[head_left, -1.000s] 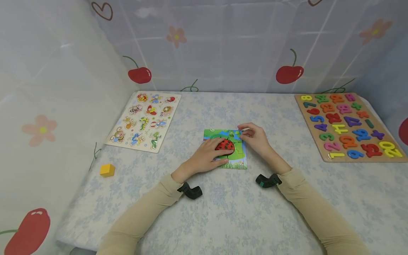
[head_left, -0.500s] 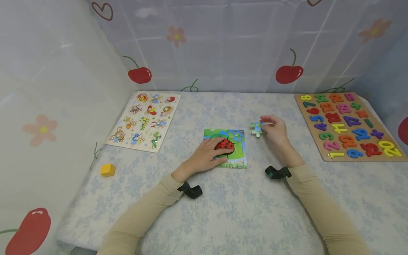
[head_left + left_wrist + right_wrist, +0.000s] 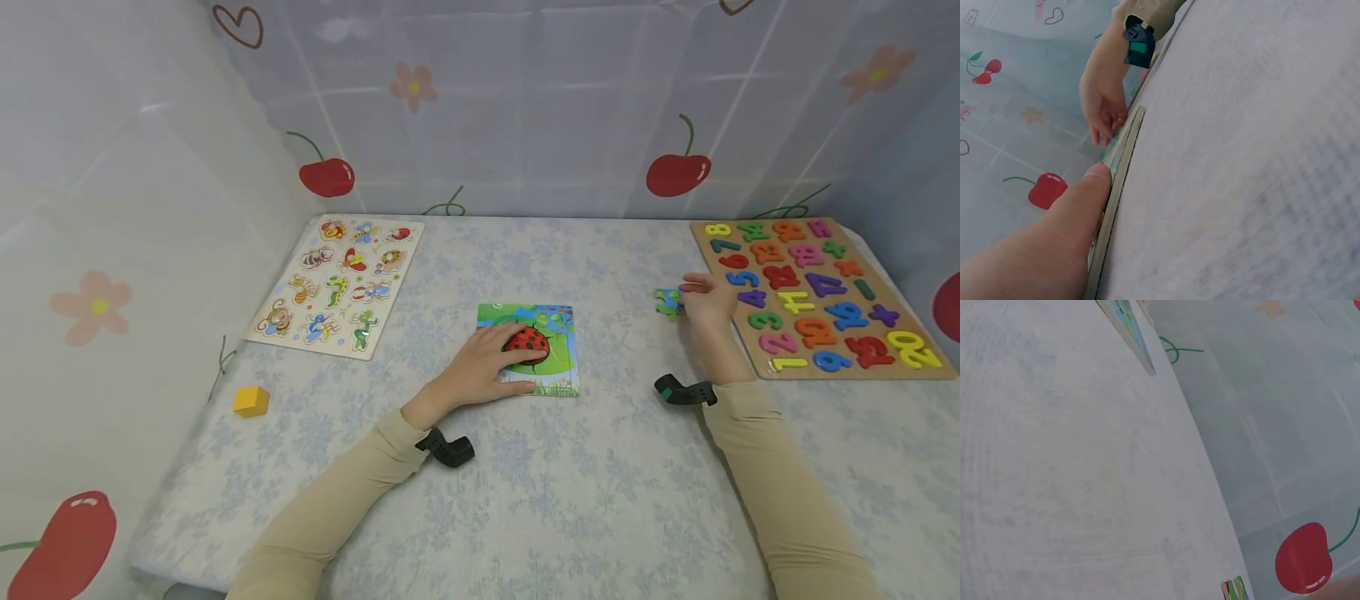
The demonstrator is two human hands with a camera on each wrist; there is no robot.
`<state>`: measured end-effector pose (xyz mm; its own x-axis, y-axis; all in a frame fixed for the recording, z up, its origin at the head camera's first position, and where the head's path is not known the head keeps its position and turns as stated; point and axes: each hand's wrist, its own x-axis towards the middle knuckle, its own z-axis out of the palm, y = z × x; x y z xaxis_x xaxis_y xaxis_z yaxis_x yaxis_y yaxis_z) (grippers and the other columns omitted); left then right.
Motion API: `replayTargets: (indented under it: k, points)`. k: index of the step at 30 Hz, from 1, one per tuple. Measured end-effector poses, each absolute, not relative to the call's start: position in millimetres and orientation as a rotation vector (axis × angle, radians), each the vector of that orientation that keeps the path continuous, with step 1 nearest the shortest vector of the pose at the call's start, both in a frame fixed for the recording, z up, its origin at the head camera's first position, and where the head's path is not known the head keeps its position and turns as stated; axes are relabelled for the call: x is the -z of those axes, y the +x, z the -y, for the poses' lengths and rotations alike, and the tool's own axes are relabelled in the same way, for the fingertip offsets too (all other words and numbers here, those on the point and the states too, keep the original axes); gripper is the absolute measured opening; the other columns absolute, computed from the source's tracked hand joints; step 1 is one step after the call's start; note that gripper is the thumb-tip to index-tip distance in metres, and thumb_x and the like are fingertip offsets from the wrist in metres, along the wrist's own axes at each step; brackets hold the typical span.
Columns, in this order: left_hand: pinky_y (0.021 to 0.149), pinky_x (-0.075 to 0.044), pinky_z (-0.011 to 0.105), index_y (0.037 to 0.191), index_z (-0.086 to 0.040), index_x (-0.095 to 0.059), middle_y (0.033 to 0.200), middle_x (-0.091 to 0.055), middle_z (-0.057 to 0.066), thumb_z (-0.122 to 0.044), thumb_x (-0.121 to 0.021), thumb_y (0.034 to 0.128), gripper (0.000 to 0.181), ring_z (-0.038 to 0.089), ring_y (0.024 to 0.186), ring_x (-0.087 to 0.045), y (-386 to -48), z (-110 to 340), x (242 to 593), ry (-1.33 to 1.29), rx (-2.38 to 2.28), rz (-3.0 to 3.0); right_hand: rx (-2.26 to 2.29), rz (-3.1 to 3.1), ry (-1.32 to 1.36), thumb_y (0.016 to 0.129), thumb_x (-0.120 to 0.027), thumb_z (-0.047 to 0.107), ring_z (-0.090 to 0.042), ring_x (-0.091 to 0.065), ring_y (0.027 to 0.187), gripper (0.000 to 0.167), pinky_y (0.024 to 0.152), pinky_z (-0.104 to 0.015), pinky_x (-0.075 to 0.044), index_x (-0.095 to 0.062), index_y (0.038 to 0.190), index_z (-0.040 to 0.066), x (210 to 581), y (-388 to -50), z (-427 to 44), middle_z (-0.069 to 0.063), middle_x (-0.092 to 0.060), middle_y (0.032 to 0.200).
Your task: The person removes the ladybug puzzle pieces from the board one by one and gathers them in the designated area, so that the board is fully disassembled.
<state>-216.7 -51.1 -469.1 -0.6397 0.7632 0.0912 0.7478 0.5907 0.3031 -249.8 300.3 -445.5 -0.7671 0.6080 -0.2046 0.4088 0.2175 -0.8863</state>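
Note:
My left hand (image 3: 480, 364) lies with spread fingers on a small square jigsaw puzzle (image 3: 561, 360) with a red ladybug on green. In the left wrist view, its thumb (image 3: 1082, 203) rests along the board's edge. To the right, my right hand (image 3: 708, 310) pinches a green and blue jigsaw piece (image 3: 667, 302) at its right side, low over the table. Whether the piece touches the cloth is hard to tell. The right wrist view shows only a corner of a piece (image 3: 1235, 589) at its bottom edge and the puzzle's corner (image 3: 1132, 337) at its top.
A white insect puzzle board (image 3: 337, 283) lies at the back left, and a yellow cube (image 3: 251, 402) nearer the left edge. Just right of my right hand is a wooden board of coloured numbers and letters (image 3: 817, 292). A printed curtain (image 3: 510, 108) hangs behind the table.
My right hand has gone from the puzzle's top right corner toward the number board, carrying the jigsaw piece away with it. The left hand has stayed on the puzzle.

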Motion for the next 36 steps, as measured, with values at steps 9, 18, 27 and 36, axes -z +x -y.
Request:
replayTargets:
  k: [9, 18, 27, 36]
  points:
    - [0.116, -0.020, 0.055, 0.138, -0.037, -0.050, 0.156, -0.027, 0.009, -0.053, -0.058, 0.0894, 0.052, 0.029, 0.144, -0.026, -217.1, 51.4, 470.1, 1.302, -0.535, -2.729, -1.470, 2.320, -0.938, 0.086, -0.053, -0.005, 0.005, -0.046, 0.073, 0.041, 0.063, -0.010, -0.039, -0.061, 0.125, 0.004, 442.9, -248.1, -296.1, 0.021, -0.048, 0.071]
    - [0.117, -0.019, 0.053, 0.135, -0.036, -0.053, 0.158, -0.022, 0.011, -0.049, -0.056, 0.0921, 0.045, 0.029, 0.147, -0.019, -215.9, 50.6, 467.8, 1.177, -0.619, -2.707, -1.757, 2.518, -0.321, 0.093, -0.059, 0.008, 0.003, -0.056, 0.084, 0.039, 0.077, -0.016, -0.048, -0.054, 0.130, -0.004, 429.1, -231.7, -240.7, 0.014, -0.061, 0.087]
    - [0.119, -0.011, 0.054, 0.137, -0.043, -0.048, 0.160, -0.011, 0.017, -0.057, -0.049, 0.0925, 0.047, 0.031, 0.150, -0.007, -217.1, 47.9, 469.9, 1.118, -0.569, -2.719, -1.886, 2.566, 0.191, 0.091, -0.062, 0.003, 0.002, -0.059, 0.089, 0.039, 0.077, -0.011, -0.048, -0.055, 0.128, -0.006, 453.0, -222.4, -181.1, -0.029, -0.061, 0.119]
    - [0.118, -0.013, 0.057, 0.137, -0.041, -0.050, 0.159, -0.013, 0.019, -0.055, -0.053, 0.0912, 0.048, 0.032, 0.149, -0.008, -216.5, 50.1, 469.1, 1.139, -0.586, -2.730, -1.515, 2.680, 0.311, 0.086, -0.067, 0.002, -0.024, -0.061, 0.090, 0.040, 0.067, -0.016, -0.045, -0.059, 0.126, -0.003, 460.5, -225.6, -173.0, -0.022, -0.067, 0.114]
